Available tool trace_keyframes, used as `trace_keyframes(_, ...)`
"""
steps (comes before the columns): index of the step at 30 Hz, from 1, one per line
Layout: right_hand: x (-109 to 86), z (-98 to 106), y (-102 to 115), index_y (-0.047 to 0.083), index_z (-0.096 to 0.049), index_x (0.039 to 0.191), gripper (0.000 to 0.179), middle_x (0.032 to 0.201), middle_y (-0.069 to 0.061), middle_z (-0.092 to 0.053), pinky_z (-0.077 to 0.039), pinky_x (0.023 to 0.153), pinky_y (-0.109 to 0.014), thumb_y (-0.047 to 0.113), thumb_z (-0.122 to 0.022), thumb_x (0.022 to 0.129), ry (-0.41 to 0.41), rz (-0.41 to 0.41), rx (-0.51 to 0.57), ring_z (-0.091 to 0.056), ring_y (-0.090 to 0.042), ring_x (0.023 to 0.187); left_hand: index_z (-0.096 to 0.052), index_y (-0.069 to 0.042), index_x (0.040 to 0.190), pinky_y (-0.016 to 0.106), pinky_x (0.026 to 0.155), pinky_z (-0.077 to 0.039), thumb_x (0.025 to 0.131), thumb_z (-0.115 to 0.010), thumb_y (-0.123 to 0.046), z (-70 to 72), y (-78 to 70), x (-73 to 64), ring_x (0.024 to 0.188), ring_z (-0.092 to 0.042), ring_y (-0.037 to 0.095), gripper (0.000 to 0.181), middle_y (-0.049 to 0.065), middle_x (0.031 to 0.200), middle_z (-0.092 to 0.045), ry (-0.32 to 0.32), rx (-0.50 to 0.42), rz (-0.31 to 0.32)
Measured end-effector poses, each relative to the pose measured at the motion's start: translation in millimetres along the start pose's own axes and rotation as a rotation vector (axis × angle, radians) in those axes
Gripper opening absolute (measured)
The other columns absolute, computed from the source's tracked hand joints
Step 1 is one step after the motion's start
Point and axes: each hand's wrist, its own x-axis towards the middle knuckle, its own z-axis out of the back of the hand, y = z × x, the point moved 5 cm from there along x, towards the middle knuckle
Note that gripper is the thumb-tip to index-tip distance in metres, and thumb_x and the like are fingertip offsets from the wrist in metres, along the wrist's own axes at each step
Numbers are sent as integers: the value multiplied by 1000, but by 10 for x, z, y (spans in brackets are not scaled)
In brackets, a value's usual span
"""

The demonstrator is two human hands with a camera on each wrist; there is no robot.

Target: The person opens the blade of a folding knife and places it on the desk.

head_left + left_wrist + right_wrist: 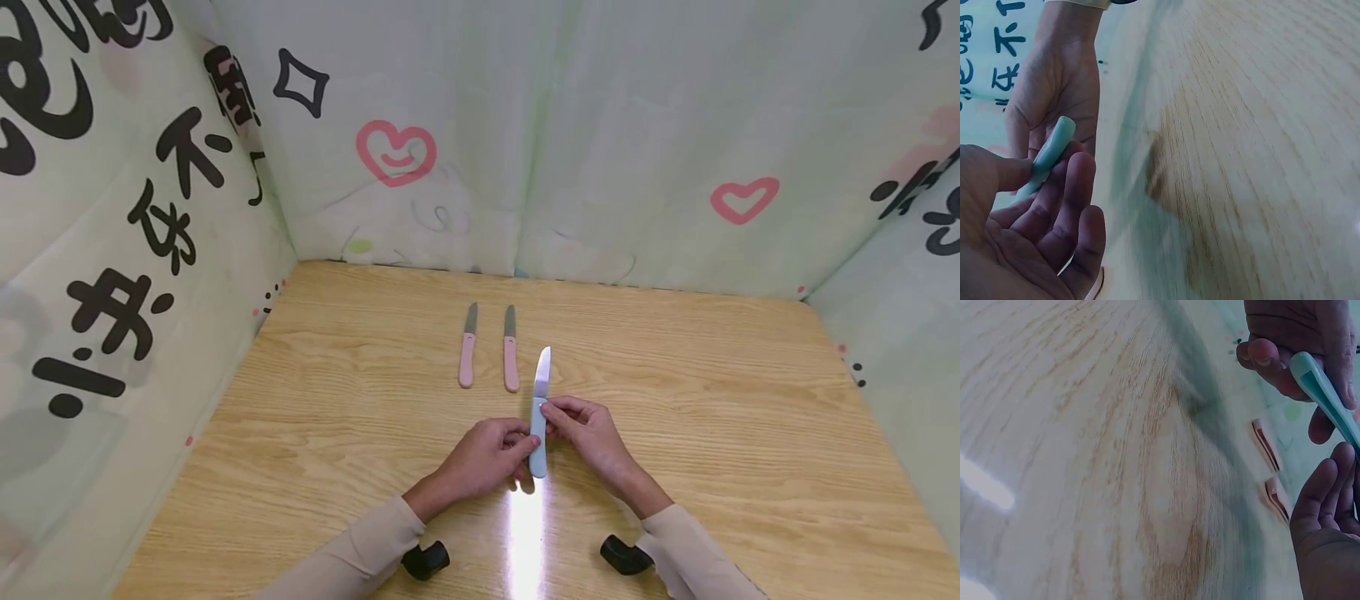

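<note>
Both hands hold a small folding knife with a light blue handle [537, 454], its bright blade pointing away from the body. My left hand [486, 457] pinches the lower part of the handle between thumb and fingers. Near the blade end, my right hand [592, 432] pinches the handle from the other side. In the right wrist view the handle [1321, 390] shows a long slot along its edge. The left wrist view has the handle's rounded end [1063, 131] sticking out past the left thumb; the blade is hidden there.
Two knives with pink handles, a left one [467, 362] and a right one [511, 365], lie side by side beyond the hands, blades pointing away. The wooden table [712, 375] is bordered by printed cloth walls [600, 125]. Glare streaks the tabletop near the body.
</note>
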Motion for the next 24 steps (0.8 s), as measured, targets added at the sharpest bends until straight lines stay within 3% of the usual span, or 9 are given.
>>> trace_keyframes(6,35,34,51,-16,-63,119,34,87,-5,-68,-54,79,-27,15,-62,103,-31,-6,-16,-63,-12,82,-69,1,116,29,55,-53,105,-59,-23,14,10,-22,66,-70,28,28,6,74,-71,-44,-6,-14)
trace_keyframes(10,177,132,166,-16,-61,123,37,93,-6,-67,-54,82,-28,16,-60,104,-53,-2,-50,-61,-12,85,-69,1,113,34,56,-56,105,-60,-23,25,27,-52,65,-68,32,27,10,74,-69,-70,-35,-16)
trace_keyframes(17,584,295,261,-10,-65,124,43,99,-10,-69,-54,85,-33,29,-60,105,-29,-20,-287,-63,-17,88,-57,2,123,33,58,-54,103,-61,-16,23,30,-97,67,-66,39,28,11,76,-67,-88,-95,-15)
trace_keyframes(24,870,413,230,-10,-66,122,38,95,-12,-67,-48,69,-27,23,-56,107,-68,-30,-436,-59,-20,83,-51,1,125,40,62,-56,103,-60,-12,-12,-22,-128,66,-65,39,27,5,76,-66,-79,-148,-34)
